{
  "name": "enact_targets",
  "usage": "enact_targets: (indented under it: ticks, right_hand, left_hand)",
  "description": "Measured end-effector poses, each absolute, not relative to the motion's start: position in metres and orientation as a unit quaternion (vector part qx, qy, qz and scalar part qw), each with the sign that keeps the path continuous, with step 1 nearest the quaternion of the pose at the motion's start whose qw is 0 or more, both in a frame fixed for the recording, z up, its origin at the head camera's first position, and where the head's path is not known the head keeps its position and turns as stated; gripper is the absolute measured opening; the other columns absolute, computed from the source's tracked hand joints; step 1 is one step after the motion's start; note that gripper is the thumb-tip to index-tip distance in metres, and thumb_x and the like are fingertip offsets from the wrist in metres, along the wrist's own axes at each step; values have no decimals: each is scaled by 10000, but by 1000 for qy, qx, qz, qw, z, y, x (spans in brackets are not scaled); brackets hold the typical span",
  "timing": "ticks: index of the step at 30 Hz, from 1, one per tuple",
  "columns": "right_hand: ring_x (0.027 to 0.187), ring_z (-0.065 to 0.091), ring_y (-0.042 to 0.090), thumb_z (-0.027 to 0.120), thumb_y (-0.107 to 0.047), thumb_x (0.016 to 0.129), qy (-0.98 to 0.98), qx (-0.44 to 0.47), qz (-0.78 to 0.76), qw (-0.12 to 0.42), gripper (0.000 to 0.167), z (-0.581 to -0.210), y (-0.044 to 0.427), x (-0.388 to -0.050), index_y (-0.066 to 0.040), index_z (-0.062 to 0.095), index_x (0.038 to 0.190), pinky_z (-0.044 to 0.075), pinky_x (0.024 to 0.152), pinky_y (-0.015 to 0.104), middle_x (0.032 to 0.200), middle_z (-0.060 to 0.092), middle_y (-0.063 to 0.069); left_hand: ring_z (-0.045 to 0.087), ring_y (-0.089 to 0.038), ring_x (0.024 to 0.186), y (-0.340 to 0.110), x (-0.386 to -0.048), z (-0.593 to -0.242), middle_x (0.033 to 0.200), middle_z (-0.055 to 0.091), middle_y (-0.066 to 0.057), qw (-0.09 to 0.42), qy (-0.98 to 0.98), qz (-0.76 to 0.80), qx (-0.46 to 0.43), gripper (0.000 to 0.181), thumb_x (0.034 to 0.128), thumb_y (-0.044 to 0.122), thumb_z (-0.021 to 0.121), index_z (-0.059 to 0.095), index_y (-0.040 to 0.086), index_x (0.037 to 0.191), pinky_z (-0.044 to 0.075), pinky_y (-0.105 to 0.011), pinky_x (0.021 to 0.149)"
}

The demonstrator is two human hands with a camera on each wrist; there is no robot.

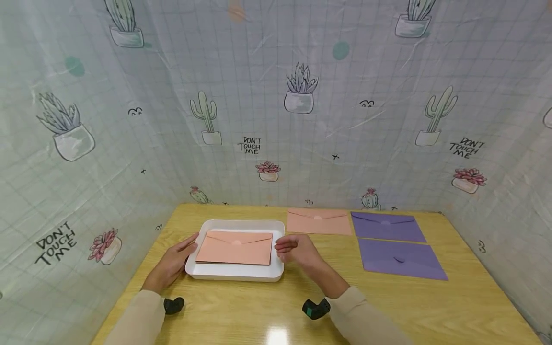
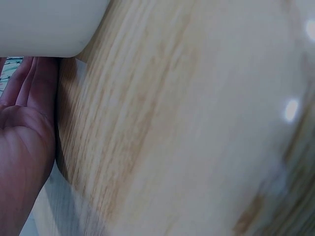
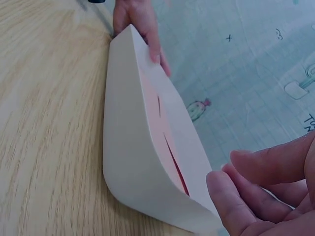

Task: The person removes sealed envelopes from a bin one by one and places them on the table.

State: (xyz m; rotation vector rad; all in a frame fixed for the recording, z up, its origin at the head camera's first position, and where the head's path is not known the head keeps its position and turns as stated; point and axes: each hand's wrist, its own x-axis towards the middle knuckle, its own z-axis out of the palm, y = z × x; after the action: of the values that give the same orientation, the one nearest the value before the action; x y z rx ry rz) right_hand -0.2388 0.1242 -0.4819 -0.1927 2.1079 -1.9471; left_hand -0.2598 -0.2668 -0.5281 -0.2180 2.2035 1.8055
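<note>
A white tray point(image 1: 235, 277) with a raised rim stands on the table at left of centre. Inside it lies a peach envelope point(image 1: 233, 254), flap side up, with a dark edge showing beneath. At the tray's left end, my left hand point(image 1: 173, 261) holds the side, its thumb at the rim and its fingers along the outside wall. My right hand point(image 1: 302, 251) is by the right end with fingers loosely bent and nothing between them. In the right wrist view, the fingers point(image 3: 224, 196) are close to the tray's rim; whether they touch is unclear.
Behind and right of the tray lies another peach envelope point(image 1: 319, 223). Two purple envelopes point(image 1: 388, 227) lie farther right, one in front of the other. A patterned curtain point(image 1: 302, 143) hangs around the wooden table point(image 1: 241, 316).
</note>
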Motion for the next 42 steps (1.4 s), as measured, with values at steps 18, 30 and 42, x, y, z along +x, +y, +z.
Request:
enact_targets:
  ticks: [18, 30, 42]
  right_hand:
    - [1324, 612, 395, 619, 12, 978, 712, -38, -685, 150, 486, -484, 93, -233, 83, 526, 1450, 565, 1087, 403, 1462, 573, 280]
    - [1553, 290, 474, 434, -268, 1117, 660, -22, -734, 161, 571, -486, 76, -237, 94, 358, 1552, 325, 1248, 637, 1630, 357, 275]
    - [1612, 132, 453, 377, -332, 1134, 619, 8, -770, 153, 642, -488, 65, -237, 91, 252, 1600, 177, 1303, 637, 1708, 216, 272]
  left_hand:
    - [95, -388, 1633, -268, -258, -531, 1773, 26, -114, 144, 764, 622, -88, 585, 1136, 278, 440, 223, 228, 1677, 233, -534, 1296]
    - [106, -374, 1634, -270, -261, -531, 1771, 43, -121, 146, 760, 630, -73, 587, 1138, 270, 438, 216, 226, 1679, 246, -533, 1294]
    - [105, -376, 1633, -271, -257, -528, 1773, 34, -115, 148, 763, 625, -67, 588, 1139, 283, 437, 213, 236, 1680, 254, -528, 1291]
